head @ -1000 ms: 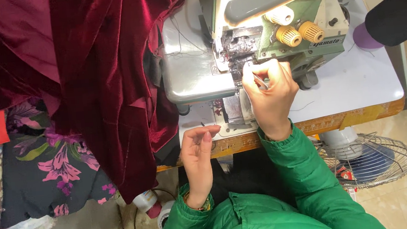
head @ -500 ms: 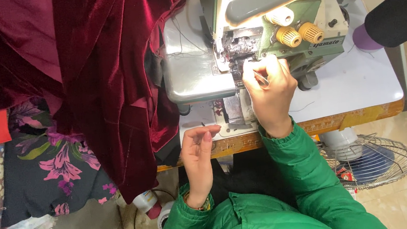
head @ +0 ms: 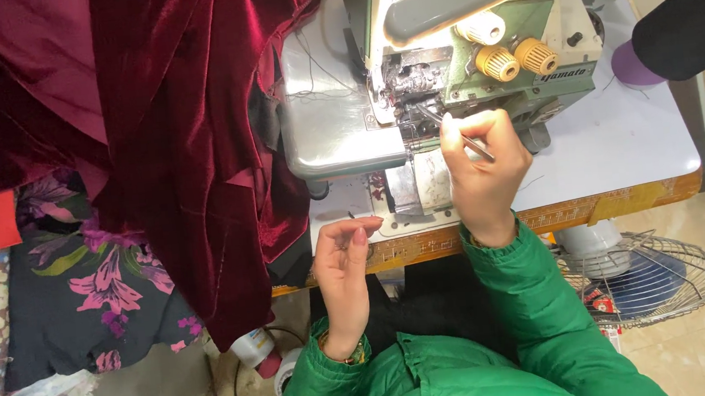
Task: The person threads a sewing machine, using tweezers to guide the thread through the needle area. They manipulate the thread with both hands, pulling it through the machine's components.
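Tweezers [head: 466, 137], slim, metal, silver-grey, were held in the right hand [head: 480, 164] at the front of the overlock sewing machine [head: 443, 60], tips directed up and left into the dark looper and needle area just beside the hand. Right-hand fingers [head: 483, 125] were curled shut around the tweezers in a pinch, the tool's rear end jutting out past the knuckles toward the right; whether the tips gripped a thread could not be told, being too small to see. Left hand [head: 343, 263] hung at the front edge of the counter [head: 624, 155], fingers loosely bent and half open, holding nothing that could be made out. Machine: cream and green body, two yellow tension knobs [head: 516, 59], a grey arm across the top, a polished metal bed [head: 328, 123] to the left. Dark red velvet cloth [head: 166, 138] was draped off the left edge of the counter, floral fabric [head: 94, 283] below it, a wire fan [head: 644, 273] on the floor under the right end. Handling note, as judgement: the step appeared to be fine work at the threading point, best done with the wrist braced on the machine front, the tweezer tips kept steady and closed only lightly, and the free hand ready to take up any slack. Sleeves green, padded.
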